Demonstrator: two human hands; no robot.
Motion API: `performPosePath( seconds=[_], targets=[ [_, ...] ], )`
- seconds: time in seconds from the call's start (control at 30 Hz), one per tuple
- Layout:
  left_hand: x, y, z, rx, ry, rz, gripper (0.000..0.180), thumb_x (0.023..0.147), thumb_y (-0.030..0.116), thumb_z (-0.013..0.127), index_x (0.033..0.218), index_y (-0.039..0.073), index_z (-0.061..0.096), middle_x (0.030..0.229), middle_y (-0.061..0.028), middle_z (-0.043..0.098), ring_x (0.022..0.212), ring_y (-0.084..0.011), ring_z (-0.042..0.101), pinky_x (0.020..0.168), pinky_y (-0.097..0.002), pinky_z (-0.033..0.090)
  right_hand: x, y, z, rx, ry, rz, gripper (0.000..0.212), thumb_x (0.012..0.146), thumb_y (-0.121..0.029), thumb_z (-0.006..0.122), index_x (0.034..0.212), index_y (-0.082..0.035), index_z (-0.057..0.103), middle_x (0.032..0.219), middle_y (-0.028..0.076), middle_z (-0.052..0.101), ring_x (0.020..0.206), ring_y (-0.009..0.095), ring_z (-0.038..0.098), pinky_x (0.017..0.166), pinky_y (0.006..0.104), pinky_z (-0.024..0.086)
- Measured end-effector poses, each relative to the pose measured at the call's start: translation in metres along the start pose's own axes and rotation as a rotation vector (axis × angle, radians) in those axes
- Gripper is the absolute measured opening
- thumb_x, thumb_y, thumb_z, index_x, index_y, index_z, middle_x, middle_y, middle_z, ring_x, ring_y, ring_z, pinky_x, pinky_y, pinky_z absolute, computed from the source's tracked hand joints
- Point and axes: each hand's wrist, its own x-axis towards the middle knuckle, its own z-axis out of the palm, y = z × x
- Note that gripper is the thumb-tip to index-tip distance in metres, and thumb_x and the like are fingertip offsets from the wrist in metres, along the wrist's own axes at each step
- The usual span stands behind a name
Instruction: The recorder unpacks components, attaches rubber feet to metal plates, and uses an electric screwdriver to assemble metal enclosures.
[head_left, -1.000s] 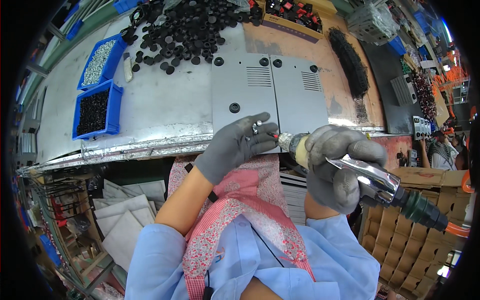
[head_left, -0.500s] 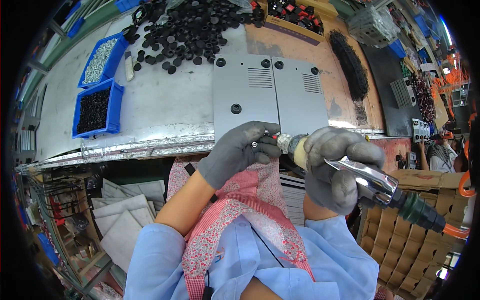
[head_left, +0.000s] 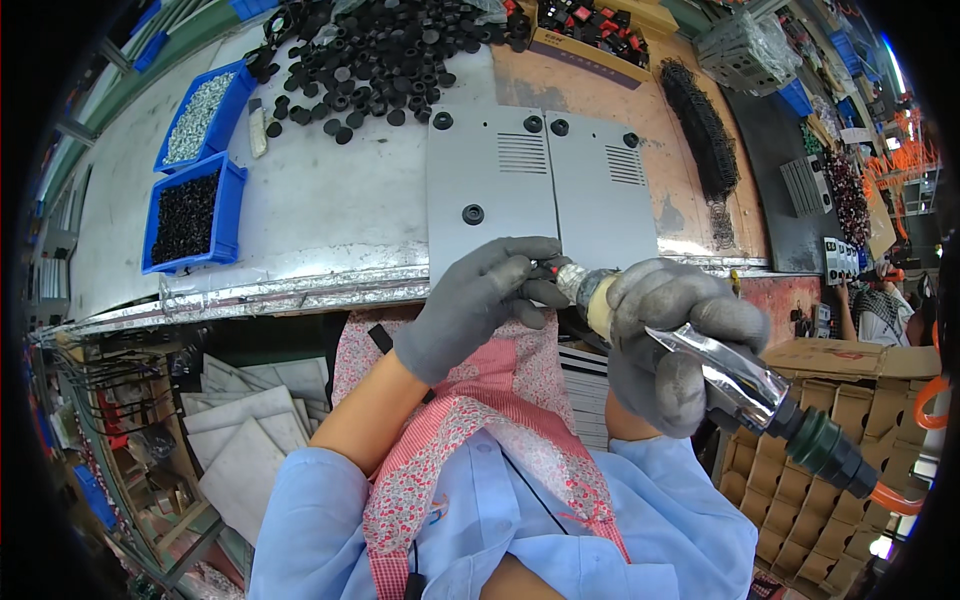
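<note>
My right hand (head_left: 685, 335), in a grey glove, is wrapped round a pneumatic screwdriver (head_left: 725, 375) with a shiny metal lever and a wrapped front end. The tool's tip points left at my left hand (head_left: 490, 300), also gloved. That hand's fingers are pinched together right at the tip; what they hold is hidden now. Just beyond both hands, two grey metal panels (head_left: 500, 190) lie side by side at the table's edge. Round black rubber feet (head_left: 473, 214) sit on them, one of these near the middle of the left panel.
Loose black rubber caps (head_left: 375, 65) are heaped at the back. On the left stand a blue bin of silvery parts (head_left: 198, 115) and a blue bin of black screws (head_left: 185, 220). A black wire bundle (head_left: 700, 130) lies right; a divided carton (head_left: 810, 480) stands lower right.
My left fingers have shifted slightly, and the small shiny metal piece seen between them is now hidden. The screwdriver's rear end and hose have dipped a little.
</note>
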Motion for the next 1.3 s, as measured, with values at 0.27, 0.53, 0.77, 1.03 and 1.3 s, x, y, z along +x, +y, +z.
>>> performPosePath(
  seconds=[0.27, 0.53, 0.77, 1.03, 1.3],
  targets=[
    [0.005, -0.007, -0.008, -0.124, -0.018, -0.032, 0.039, 0.094, 0.018, 0.044, 0.127, -0.002, 0.048, 0.110, -0.0121, 0.060, 0.082, -0.0135, 0.059, 0.063, -0.0240, 0.046, 0.002, 0.004, 0.001, 0.115, 0.013, -0.076, 0.035, 0.086, -0.021, 0.061, 0.109, 0.000, 0.045, 0.084, 0.018, 0.059, 0.058, 0.020, 0.057, 0.056, 0.0367, 0.050],
    [0.006, -0.009, -0.009, -0.144, 0.007, -0.006, 0.038, 0.093, 0.018, 0.046, 0.126, -0.001, 0.048, 0.111, -0.0134, 0.060, 0.079, -0.0129, 0.058, 0.061, -0.0236, 0.045, 0.003, 0.000, 0.004, 0.151, 0.061, -0.047, 0.034, 0.085, -0.018, 0.064, 0.098, 0.002, 0.041, 0.071, 0.019, 0.055, 0.054, 0.024, 0.056, 0.053, 0.0377, 0.051],
    [0.006, -0.005, -0.008, -0.133, -0.013, 0.005, 0.041, 0.092, 0.018, 0.047, 0.129, 0.000, 0.043, 0.111, -0.0151, 0.060, 0.077, -0.0143, 0.060, 0.057, -0.0218, 0.048, 0.007, 0.005, 0.002, 0.131, -0.050, -0.115, 0.038, 0.084, -0.024, 0.057, 0.111, 0.000, 0.045, 0.076, 0.012, 0.055, 0.052, 0.016, 0.053, 0.051, 0.0329, 0.047],
    [0.003, -0.007, -0.021, -0.162, -0.059, -0.045, 0.032, 0.094, 0.019, 0.047, 0.120, 0.000, 0.048, 0.093, -0.0128, 0.064, 0.069, -0.0151, 0.062, 0.048, -0.0218, 0.045, 0.006, 0.007, -0.005, 0.147, -0.063, -0.121, 0.041, 0.084, -0.022, 0.054, 0.117, 0.000, 0.046, 0.078, 0.012, 0.056, 0.052, 0.015, 0.054, 0.050, 0.0320, 0.047],
    [0.000, 0.001, -0.024, -0.068, -0.109, -0.078, 0.046, 0.092, 0.029, 0.052, 0.127, -0.001, 0.046, 0.076, -0.0037, 0.061, 0.050, -0.0073, 0.049, 0.040, -0.0182, 0.034, 0.008, 0.007, -0.002, 0.150, -0.099, -0.123, 0.041, 0.085, -0.023, 0.053, 0.119, -0.001, 0.045, 0.077, 0.011, 0.054, 0.051, 0.015, 0.052, 0.049, 0.0317, 0.046]
  ],
)
